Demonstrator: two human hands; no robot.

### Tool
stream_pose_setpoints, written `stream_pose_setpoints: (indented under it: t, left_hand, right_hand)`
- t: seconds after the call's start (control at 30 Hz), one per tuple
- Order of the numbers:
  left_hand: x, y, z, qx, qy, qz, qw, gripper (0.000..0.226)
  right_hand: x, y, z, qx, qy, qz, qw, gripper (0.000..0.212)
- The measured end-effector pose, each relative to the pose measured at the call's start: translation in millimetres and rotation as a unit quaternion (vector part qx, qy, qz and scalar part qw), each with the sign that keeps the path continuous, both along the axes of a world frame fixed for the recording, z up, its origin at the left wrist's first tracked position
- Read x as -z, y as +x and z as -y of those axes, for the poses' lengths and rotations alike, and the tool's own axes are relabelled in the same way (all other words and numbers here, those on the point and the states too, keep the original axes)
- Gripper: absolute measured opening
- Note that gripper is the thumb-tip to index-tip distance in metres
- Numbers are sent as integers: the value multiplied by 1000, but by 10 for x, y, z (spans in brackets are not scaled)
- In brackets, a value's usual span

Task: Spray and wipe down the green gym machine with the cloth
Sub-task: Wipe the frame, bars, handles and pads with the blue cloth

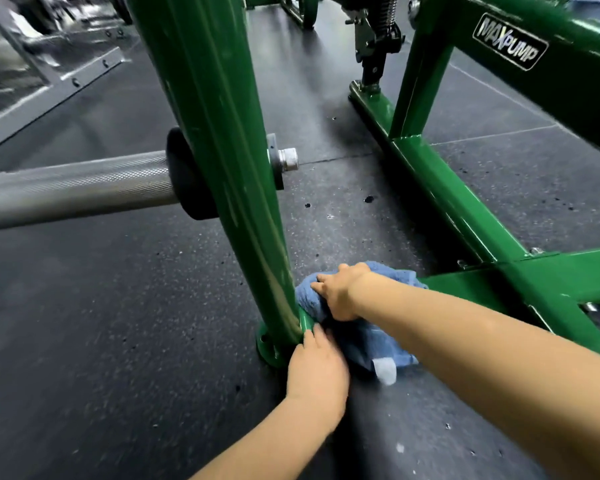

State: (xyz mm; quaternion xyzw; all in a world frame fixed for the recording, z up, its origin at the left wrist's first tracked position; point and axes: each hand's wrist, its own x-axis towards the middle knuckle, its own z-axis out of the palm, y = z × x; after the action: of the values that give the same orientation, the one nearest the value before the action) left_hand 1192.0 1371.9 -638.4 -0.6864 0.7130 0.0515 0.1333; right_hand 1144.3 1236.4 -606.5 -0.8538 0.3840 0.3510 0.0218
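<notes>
the gym machine frame (205, 133) is glossy green, streaked with pale scuffs along its upright, and its round foot plate (267, 351) is the same green. a black badge (510, 41) on the upper beam carries silver lettering. the cloth (361, 337) is blue with a white tag (385, 370). the bar sleeve (77, 188) is silver-grey with a fine cross-hatched knurl, ending at a black collar (184, 174). the rubber floor (118, 323) is dark grey with pale flecks and a few black spots.
</notes>
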Motion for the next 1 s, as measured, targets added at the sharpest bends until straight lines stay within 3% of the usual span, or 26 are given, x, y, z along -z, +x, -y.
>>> stream_pose_setpoints:
  t: [0.1,0.2,0.33,0.47,0.57,0.7,0.77,0.83,1.0]
  left_hand:
    - [53,-23,-30,-15,3,6,1000,52]
    - [157,-34,-105,7,-8,30,999,56]
    - [97,-42,-112,4,24,23,999,46]
    - [59,-66,-64,18,50,48,997,54]
    - [133,-39,-77,-4,15,30,999,55]
    - [196,43,-95,38,9,-32,999,45]
    - [114,131,-146,35,49,-38,997,61]
    - [85,184,-174,50,33,-25,998,77]
    - [31,319,-331,104,23,12,994,60]
  right_hand:
    - [14,110,100,-13,6,8,1000,58]
    - [-74,-111,3,-117,0,51,992,51]
    - [-137,-370,-155,-204,1,13,979,66]
    - [-171,-161,-136,-115,0,48,992,59]
    - [-168,39,-33,-65,15,74,995,50]
    - [-90,-65,62,-16,23,72,997,56]
    - [-97,-208,84,9,21,79,997,53]
    - [-89,-429,133,40,14,66,997,56]
    - [-36,-850,121,94,-42,11,995,64]
